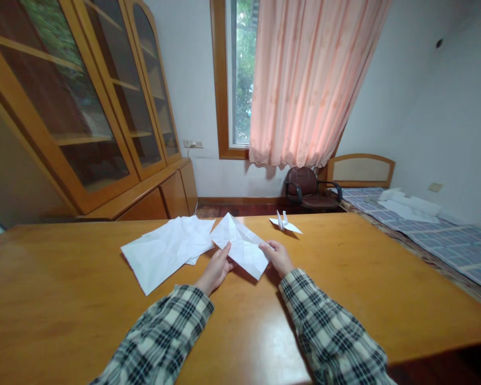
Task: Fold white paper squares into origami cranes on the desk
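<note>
A creased white sheet of paper is held a little above the table, turned so that one corner points away from me. My left hand pinches its near left edge, thumb on top and fingers underneath. At the right corner, my right hand grips the same sheet between thumb and fingers. Left of my hands lies a loose pile of creased white papers, close to the held sheet's left corner. A folded white paper crane stands beyond my right hand, near the far edge.
The wooden table stretches to both sides. A glass-doored cabinet stands at the left. Past the far edge are a brown armchair and a pink curtain. A bed with a checked cover is at the right.
</note>
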`<state>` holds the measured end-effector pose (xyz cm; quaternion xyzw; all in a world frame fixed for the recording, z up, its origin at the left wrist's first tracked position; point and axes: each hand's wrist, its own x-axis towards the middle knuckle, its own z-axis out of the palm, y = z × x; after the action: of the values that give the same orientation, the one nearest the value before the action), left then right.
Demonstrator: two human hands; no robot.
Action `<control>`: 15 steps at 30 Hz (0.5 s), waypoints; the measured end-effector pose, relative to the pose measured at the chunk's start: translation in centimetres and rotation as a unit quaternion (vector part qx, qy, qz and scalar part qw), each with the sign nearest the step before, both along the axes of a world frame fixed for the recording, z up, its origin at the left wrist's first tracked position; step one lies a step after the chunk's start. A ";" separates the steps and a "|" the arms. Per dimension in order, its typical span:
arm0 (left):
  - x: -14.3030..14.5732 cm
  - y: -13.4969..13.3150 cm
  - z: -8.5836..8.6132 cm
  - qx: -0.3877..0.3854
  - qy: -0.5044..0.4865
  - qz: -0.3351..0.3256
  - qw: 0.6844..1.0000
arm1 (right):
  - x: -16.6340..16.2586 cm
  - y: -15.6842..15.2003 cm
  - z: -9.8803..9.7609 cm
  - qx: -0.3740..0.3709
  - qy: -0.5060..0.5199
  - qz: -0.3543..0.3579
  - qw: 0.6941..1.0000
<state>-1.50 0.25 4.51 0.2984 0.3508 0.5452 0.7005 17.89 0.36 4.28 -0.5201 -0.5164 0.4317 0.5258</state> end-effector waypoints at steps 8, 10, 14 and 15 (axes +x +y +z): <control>0.4 0.1 -0.1 -0.008 -0.004 0.047 0.999 | 0.0 -0.3 0.0 -0.014 -0.014 0.040 0.999; 0.3 0.2 -0.3 -0.005 -0.003 0.053 0.999 | 0.0 -0.3 0.1 -0.018 -0.003 0.050 0.999; -0.2 0.9 -0.8 0.016 -0.007 0.082 0.997 | 0.1 -0.4 0.4 -0.008 0.012 0.052 0.999; -0.4 1.2 -1.1 0.019 -0.008 0.088 0.996 | 0.1 -0.4 0.5 -0.008 0.014 0.052 0.999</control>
<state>-1.94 1.42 3.46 0.2751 0.3599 0.6135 0.6468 18.02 -0.02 4.74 -0.4910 -0.5318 0.4699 0.5053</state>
